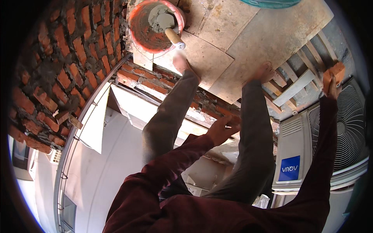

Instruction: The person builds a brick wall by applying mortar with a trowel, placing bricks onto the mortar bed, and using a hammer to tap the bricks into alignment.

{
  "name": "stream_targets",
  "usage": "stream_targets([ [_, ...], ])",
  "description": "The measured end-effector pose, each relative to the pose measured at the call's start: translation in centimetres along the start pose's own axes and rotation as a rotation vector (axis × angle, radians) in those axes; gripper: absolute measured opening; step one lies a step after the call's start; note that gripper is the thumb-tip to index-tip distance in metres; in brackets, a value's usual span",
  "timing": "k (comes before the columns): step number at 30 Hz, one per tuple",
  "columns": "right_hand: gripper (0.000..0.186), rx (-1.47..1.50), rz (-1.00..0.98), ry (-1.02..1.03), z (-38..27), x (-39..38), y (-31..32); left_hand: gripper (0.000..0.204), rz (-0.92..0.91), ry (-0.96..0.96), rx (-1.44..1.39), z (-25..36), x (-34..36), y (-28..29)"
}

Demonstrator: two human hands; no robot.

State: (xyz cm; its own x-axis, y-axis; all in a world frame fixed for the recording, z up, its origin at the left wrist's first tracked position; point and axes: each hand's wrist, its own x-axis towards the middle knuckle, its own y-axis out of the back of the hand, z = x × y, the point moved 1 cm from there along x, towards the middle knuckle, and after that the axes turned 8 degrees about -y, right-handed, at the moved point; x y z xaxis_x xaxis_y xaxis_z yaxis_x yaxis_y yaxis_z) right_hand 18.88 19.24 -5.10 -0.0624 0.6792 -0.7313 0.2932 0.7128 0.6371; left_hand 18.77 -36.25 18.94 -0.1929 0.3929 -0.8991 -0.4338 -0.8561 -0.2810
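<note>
At the far right my right hand (331, 87) is closed on an orange-red brick (335, 73), held just above the end of an outdoor air-conditioner unit. My left hand (222, 131) hangs between my legs near the middle, its fingers loosely bent and apart, with nothing visible in it. A red-orange bucket (134, 29) with grey mortar (161, 18) in it stands at the far left. Across its near rim rests a wooden-handled tool (173, 37), probably a trowel; its blade is hidden in the mortar.
My bare feet are on plywood boards (248, 42) edged by a brick course (155, 83). A rough brick wall (62, 77) rises at left. Wooden slats (297, 85) lie at right, beside the air-conditioner unit (291, 149). A drop opens below at left, past a curved metal rail (66, 163).
</note>
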Motion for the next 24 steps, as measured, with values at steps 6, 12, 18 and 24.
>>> stream_targets([
  [6, 0.053, 0.103, -0.753, -0.334, -0.7, -24.7, -0.3, 0.093, 0.253, -0.3, -0.107, -0.4, -6.7, -2.6],
  [12, 0.057, -0.005, -1.108, -0.433, -3.8, -53.0, -6.8, 0.127, 0.452, -0.59, 0.134, 3.2, -15.1, -3.9],
  [18, 0.074, -0.611, -1.133, -0.178, -6.0, -68.6, -15.7, 0.081, 1.069, -0.495, -0.606, 0.2, -21.2, 0.5],
  [24, 0.061, -1.934, -1.173, 0.273, -9.0, -72.8, -29.2, 0.057, 1.037, -0.607, -1.539, -10.9, -22.3, 5.0],
])
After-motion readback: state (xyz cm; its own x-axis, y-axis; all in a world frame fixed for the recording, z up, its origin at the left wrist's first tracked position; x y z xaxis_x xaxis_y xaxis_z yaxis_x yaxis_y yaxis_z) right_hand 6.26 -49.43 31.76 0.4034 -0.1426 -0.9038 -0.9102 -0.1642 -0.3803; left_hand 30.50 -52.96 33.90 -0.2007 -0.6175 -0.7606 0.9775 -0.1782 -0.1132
